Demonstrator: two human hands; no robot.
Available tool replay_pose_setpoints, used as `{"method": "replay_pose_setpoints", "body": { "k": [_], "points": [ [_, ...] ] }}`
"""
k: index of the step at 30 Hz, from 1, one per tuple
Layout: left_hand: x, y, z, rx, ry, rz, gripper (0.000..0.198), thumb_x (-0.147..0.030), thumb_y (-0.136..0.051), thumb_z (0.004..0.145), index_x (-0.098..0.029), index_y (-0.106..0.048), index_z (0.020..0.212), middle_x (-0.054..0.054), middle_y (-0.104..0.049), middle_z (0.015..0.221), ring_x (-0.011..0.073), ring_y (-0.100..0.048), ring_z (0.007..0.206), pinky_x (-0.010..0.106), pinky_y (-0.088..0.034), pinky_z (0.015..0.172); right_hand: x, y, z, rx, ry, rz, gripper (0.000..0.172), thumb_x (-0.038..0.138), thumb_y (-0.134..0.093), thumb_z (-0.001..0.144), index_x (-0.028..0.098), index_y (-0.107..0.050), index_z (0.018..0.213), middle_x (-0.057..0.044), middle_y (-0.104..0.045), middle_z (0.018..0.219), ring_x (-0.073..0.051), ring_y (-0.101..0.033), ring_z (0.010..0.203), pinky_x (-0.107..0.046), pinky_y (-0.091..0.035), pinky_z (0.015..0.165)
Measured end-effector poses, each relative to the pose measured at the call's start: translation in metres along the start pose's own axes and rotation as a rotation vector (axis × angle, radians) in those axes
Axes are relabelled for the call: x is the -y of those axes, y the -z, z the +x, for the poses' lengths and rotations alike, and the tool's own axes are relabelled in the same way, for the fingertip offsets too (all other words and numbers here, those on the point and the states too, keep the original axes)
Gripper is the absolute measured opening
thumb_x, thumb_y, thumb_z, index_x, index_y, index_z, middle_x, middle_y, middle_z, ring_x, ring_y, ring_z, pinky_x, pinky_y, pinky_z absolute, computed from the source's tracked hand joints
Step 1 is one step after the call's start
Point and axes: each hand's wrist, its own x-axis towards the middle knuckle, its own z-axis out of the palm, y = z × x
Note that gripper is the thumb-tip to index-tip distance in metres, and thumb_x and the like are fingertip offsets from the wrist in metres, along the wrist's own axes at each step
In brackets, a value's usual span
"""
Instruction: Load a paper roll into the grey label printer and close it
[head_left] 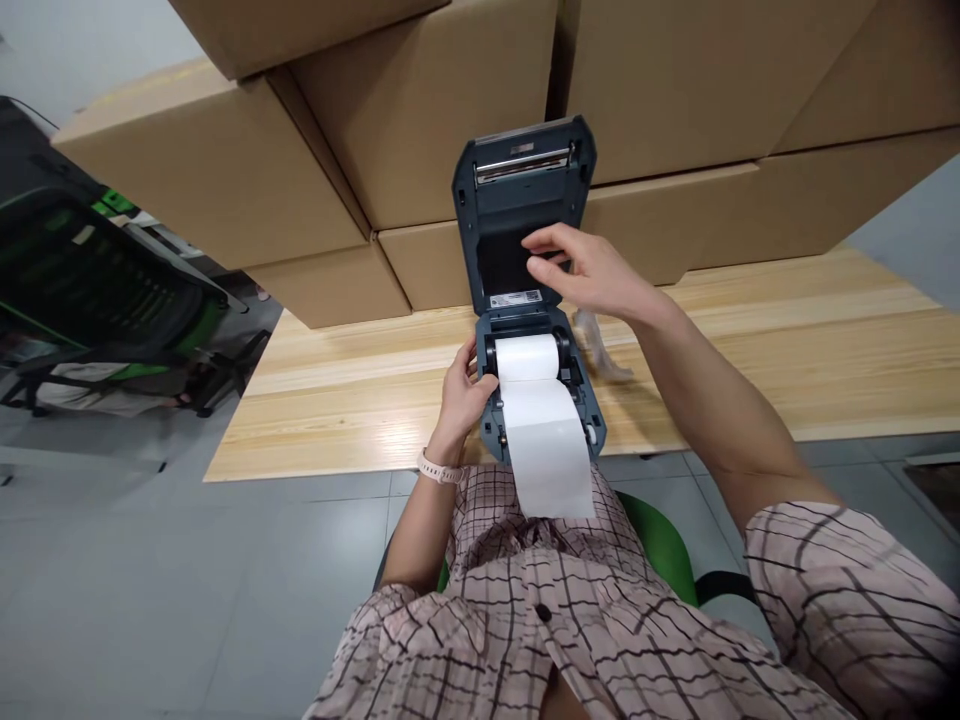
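Note:
A dark grey label printer (577, 410) sits at the near edge of a wooden table (787, 370), its lid (499, 215) swung up and open. A white paper roll (527, 357) lies in its bay, and a strip of white paper (551, 455) hangs out over the front. My left hand (463, 390) curls around the printer's left side beside the roll. My right hand (592, 272) rests on the lower right part of the raised lid, fingers bent against it.
Large cardboard boxes (420, 110) are stacked on the table just behind the printer. A crumpled clear plastic wrapper (598, 345) lies right of the printer. A black and green chair (97, 290) stands at the left on the grey tiled floor.

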Motion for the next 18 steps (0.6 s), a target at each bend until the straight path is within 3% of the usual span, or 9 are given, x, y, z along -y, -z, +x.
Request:
{"method": "replay_pose_setpoints", "body": {
  "k": [2, 5, 7, 12, 15, 18],
  "points": [
    [0.000, 0.001, 0.000, 0.012, 0.006, 0.006, 0.076, -0.012, -0.063, 0.069, -0.020, -0.060, 0.145, 0.016, -0.067, 0.151, 0.0298, -0.071, 0.126, 0.049, -0.058, 0.108, 0.005, -0.001, -0.006, 0.159, 0.033, -0.087, 0.042, 0.050, -0.061, 0.097, 0.020, -0.073, 0.122, -0.013, -0.078, 0.128, -0.031, -0.073, 0.118, -0.047, -0.057, 0.099],
    [0.002, 0.002, 0.002, 0.010, 0.007, 0.014, 0.078, -0.013, -0.064, 0.068, -0.018, -0.060, 0.146, 0.017, -0.067, 0.150, 0.0302, -0.072, 0.125, 0.047, -0.060, 0.105, 0.011, -0.010, -0.012, 0.586, 0.055, -0.197, 0.043, 0.050, -0.063, 0.096, 0.021, -0.073, 0.126, -0.011, -0.081, 0.120, -0.029, -0.076, 0.107, -0.041, -0.057, 0.091],
    [0.003, 0.002, 0.003, -0.003, 0.009, 0.018, 0.080, -0.014, -0.064, 0.067, -0.016, -0.059, 0.147, 0.018, -0.067, 0.150, 0.0300, -0.071, 0.125, 0.046, -0.059, 0.104, 0.015, -0.021, -0.011, 0.776, 0.038, -0.302, 0.051, 0.056, -0.069, 0.093, 0.021, -0.072, 0.129, -0.013, -0.082, 0.119, -0.030, -0.077, 0.102, -0.040, -0.056, 0.085],
    [-0.001, 0.001, 0.003, 0.021, 0.018, 0.038, 0.080, -0.013, -0.060, 0.068, -0.015, -0.059, 0.148, 0.016, -0.069, 0.147, 0.0272, -0.070, 0.124, 0.042, -0.056, 0.107, 0.024, -0.042, 0.006, 0.964, -0.028, -0.450, 0.073, 0.068, -0.081, 0.076, 0.013, -0.071, 0.122, -0.018, -0.079, 0.119, -0.035, -0.076, 0.103, -0.038, -0.054, 0.082],
    [-0.008, 0.001, 0.003, 0.079, 0.008, 0.071, 0.078, -0.013, -0.057, 0.068, -0.013, -0.060, 0.146, 0.015, -0.071, 0.144, 0.0278, -0.068, 0.126, 0.042, -0.053, 0.110, 0.024, -0.043, 0.018, 1.080, -0.056, -0.373, 0.068, 0.061, -0.079, 0.078, 0.013, -0.070, 0.124, -0.016, -0.077, 0.126, -0.033, -0.074, 0.107, -0.036, -0.055, 0.083],
    [-0.012, 0.002, 0.003, 0.117, 0.000, 0.105, 0.076, -0.014, -0.057, 0.068, -0.011, -0.060, 0.144, 0.015, -0.071, 0.142, 0.0296, -0.067, 0.126, 0.043, -0.050, 0.113, 0.019, -0.033, 0.026, 1.156, -0.049, -0.186, 0.061, 0.060, -0.077, 0.078, 0.015, -0.072, 0.119, -0.011, -0.079, 0.120, -0.030, -0.074, 0.101, -0.035, -0.057, 0.080]
  ]
}}
